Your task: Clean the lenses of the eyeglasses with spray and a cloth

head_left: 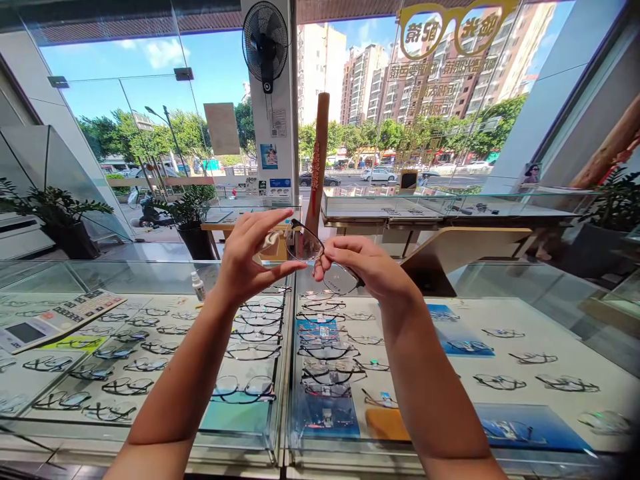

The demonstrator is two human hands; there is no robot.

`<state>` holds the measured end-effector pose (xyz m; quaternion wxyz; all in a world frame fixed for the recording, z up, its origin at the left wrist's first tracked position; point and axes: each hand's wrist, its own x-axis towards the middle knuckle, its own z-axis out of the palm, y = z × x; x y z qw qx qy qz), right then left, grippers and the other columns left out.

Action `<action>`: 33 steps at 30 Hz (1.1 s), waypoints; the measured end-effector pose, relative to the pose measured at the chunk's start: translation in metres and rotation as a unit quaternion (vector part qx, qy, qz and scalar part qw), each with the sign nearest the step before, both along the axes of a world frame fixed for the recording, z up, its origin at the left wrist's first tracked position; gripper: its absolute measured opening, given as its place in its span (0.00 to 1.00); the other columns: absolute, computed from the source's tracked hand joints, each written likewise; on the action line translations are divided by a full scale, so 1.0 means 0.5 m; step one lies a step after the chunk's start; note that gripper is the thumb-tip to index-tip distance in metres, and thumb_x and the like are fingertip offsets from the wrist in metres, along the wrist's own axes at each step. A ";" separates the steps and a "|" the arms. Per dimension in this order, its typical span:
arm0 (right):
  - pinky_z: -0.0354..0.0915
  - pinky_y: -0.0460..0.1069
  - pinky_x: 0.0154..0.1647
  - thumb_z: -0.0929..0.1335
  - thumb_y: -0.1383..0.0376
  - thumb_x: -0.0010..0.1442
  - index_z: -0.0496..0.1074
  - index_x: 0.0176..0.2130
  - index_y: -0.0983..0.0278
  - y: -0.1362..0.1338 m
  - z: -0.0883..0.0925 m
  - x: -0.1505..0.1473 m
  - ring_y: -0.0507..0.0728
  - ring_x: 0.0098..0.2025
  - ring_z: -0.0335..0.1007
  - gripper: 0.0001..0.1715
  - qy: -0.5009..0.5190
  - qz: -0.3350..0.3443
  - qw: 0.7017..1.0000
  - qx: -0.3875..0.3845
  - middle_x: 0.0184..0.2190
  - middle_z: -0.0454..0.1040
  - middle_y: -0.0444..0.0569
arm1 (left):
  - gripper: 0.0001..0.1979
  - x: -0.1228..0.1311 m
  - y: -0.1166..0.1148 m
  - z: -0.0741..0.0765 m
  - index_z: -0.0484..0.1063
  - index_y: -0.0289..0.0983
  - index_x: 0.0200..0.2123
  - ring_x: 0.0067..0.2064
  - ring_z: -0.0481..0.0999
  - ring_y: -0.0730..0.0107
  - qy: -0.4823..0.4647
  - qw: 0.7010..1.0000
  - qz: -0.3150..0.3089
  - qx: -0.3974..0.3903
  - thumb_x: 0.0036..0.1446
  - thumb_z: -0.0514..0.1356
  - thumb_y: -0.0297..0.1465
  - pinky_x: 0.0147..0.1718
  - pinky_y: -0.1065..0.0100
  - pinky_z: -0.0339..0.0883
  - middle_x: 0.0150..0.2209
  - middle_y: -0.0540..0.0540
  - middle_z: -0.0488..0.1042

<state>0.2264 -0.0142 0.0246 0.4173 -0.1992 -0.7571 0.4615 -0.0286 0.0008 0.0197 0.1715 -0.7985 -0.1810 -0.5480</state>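
Eyeglasses are held above a glass display case, between the left hand and the right hand. A cloth is pinched against the lens by the left hand. Rows of spectacle frames are laid inside the case, on both sides of its divider. A small bottle is placed left of the hands, a printed card farther left. Behind the case, a potted plant is set left of a pillar, with a wall fan mounted on it.

glasses: we see thin dark metal frames and smooth, glossy lenses
cloth: we see soft, matt, pale fabric
display case: we see smooth, glossy glass
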 end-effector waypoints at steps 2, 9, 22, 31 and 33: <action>0.70 0.55 0.45 0.73 0.48 0.67 0.76 0.30 0.58 -0.001 0.003 0.000 0.57 0.38 0.77 0.20 -0.002 -0.003 1.000 -0.002 0.31 0.83 0.47 | 0.40 0.001 -0.001 0.000 0.75 0.48 0.67 0.56 0.83 0.50 -0.001 1.000 -0.004 -0.010 0.53 0.78 0.49 0.57 0.50 0.74 0.59 0.41 0.84; 0.72 0.55 0.47 0.72 0.47 0.67 0.78 0.30 0.58 -0.003 0.007 -0.001 0.57 0.34 0.75 0.21 -0.021 -0.031 0.999 0.018 0.30 0.83 0.47 | 0.36 0.003 0.000 -0.003 0.79 0.45 0.62 0.54 0.82 0.54 -0.015 0.998 -0.042 -0.034 0.50 0.80 0.44 0.56 0.54 0.75 0.54 0.41 0.84; 0.71 0.59 0.60 0.65 0.48 0.72 0.77 0.46 0.57 -0.018 -0.013 -0.015 0.62 0.54 0.77 0.18 0.160 -0.353 0.879 0.278 0.47 0.81 0.51 | 0.33 0.008 -0.008 -0.010 0.79 0.44 0.59 0.54 0.81 0.55 -0.177 0.983 0.025 -0.038 0.52 0.79 0.45 0.55 0.56 0.76 0.55 0.42 0.83; 0.72 0.63 0.62 0.73 0.50 0.66 0.73 0.58 0.55 -0.026 -0.019 -0.028 0.65 0.55 0.77 0.24 0.071 -0.429 0.808 0.397 0.54 0.79 0.52 | 0.30 0.016 -0.021 -0.008 0.79 0.42 0.57 0.56 0.80 0.55 -0.274 0.961 0.028 -0.030 0.54 0.80 0.43 0.58 0.55 0.75 0.55 0.43 0.81; 0.72 0.63 0.62 0.75 0.51 0.65 0.74 0.58 0.55 -0.029 -0.018 -0.031 0.65 0.55 0.77 0.25 0.073 -0.435 0.805 0.397 0.54 0.79 0.52 | 0.30 0.020 -0.025 -0.006 0.79 0.42 0.57 0.57 0.80 0.55 -0.276 0.960 0.029 -0.036 0.53 0.80 0.43 0.60 0.55 0.75 0.55 0.43 0.81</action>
